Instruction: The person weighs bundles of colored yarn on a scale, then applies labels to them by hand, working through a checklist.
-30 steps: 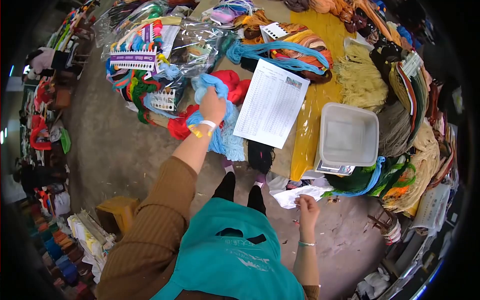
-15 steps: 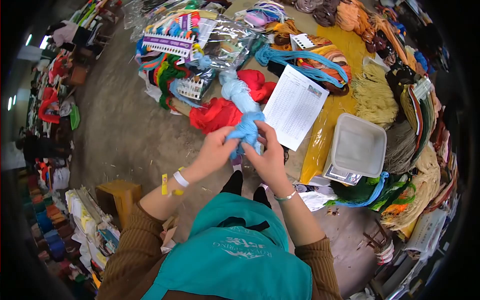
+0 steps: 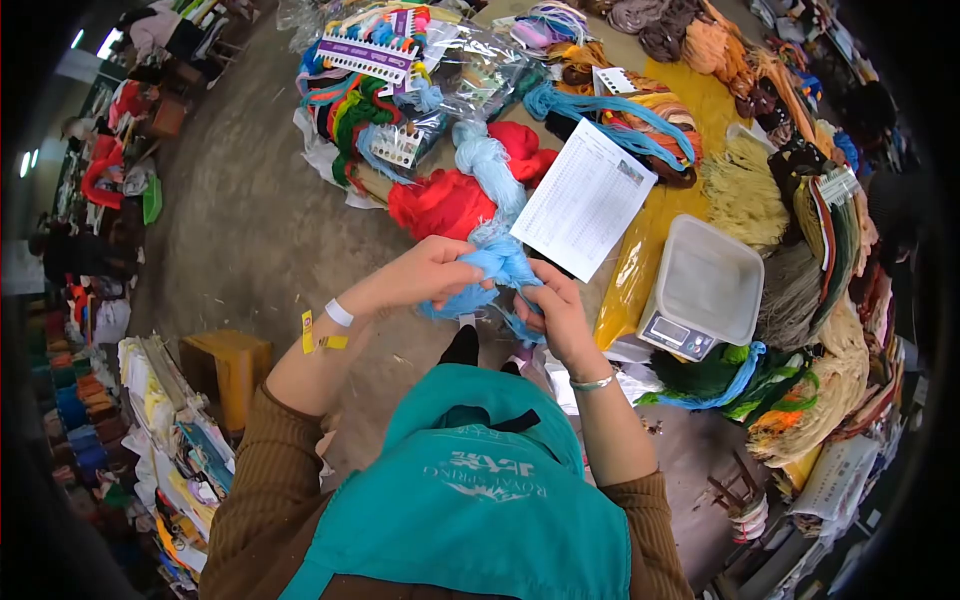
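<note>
A light blue yarn skein [image 3: 497,262] runs down from a red yarn bundle [image 3: 440,203] to the table's near edge, where both hands grip its lower end. My left hand [image 3: 445,272] has its fingers closed on the blue yarn from the left. On the other side my right hand [image 3: 557,310] pinches the same yarn, its fingers curled round strands. Loose loops of the yarn hang below and between the hands. Just right of the skein lies a printed sheet [image 3: 585,200].
A clear plastic tub [image 3: 708,285] sits on a digital scale [image 3: 675,337] at the right. Green yarn [image 3: 715,382] lies below it. Thread cards [image 3: 365,60] and plastic bags are at the back left. A cardboard box [image 3: 228,375] stands at the lower left.
Both hands have moved slightly apart, and the lower end of the blue yarn is spread wider, with loose loops hanging. The view has shifted a little.
</note>
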A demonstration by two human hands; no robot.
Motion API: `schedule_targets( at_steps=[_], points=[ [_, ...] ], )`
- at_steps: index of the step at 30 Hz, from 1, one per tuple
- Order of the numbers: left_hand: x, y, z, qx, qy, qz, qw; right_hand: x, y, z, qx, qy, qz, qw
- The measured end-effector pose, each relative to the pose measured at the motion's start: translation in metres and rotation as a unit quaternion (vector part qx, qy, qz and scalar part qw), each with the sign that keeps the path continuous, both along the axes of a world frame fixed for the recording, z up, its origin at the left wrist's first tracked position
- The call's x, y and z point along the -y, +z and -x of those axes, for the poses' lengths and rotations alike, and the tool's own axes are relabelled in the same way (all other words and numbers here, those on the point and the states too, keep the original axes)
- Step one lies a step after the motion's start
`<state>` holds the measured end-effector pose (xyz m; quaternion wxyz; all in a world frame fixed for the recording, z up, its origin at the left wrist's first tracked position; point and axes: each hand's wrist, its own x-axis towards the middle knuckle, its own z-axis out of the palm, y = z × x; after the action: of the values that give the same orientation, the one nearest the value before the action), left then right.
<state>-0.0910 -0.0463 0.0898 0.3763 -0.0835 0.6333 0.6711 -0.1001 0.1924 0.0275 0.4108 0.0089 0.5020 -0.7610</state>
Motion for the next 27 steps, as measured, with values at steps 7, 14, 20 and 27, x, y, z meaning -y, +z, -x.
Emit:
schedule_targets(
  at_steps=[7, 14, 20, 27],
  points=[
    [0.026, -0.002, -0.026, -0.14, -0.188, 0.142, 0.962, -0.035, -0.005, -0.05, -0.335, 0.131, -0.243, 0.901],
    [0.092, -0.048, -0.069, 0.01, -0.063, 0.207, 0.976, -0.075, -0.007, -0.087, -0.304, 0.183, -0.291, 0.888],
    [0.107, -0.081, -0.086, -0.001, 0.001, 0.203, 0.979, -0.081, 0.035, -0.094, -0.328, 0.206, -0.288, 0.876],
    [0.172, -0.097, -0.11, -0.207, 0.102, 0.369, 0.9, -0.114, 0.082, -0.09, -0.312, 0.225, -0.305, 0.871]
  ],
)
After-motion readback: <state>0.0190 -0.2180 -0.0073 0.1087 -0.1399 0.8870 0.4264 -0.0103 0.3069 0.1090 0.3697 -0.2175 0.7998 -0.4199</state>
